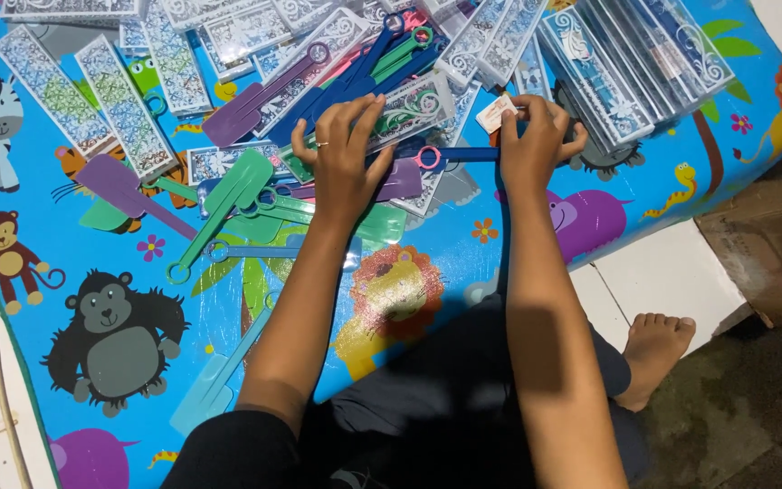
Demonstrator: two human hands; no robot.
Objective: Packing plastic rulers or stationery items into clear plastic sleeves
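My left hand (344,154) lies palm down on a pile of flat plastic paddles and clear patterned sleeves, its fingers resting on one sleeve (414,107) with a green paddle inside. My right hand (536,136) grips the end of a blue paddle (463,155) that has a pink ring at its other end, and pinches a small white and orange tag (496,112) at its fingertips. Green (228,195), purple (128,190) and blue paddles lie scattered around both hands.
A blue play mat (65,272) with cartoon animals covers the floor. Several patterned sleeves (119,104) lie at the upper left; a stack of filled sleeves (635,59) sits at the upper right. My bare foot (653,349) rests on white tiles beside a cardboard sheet (771,244).
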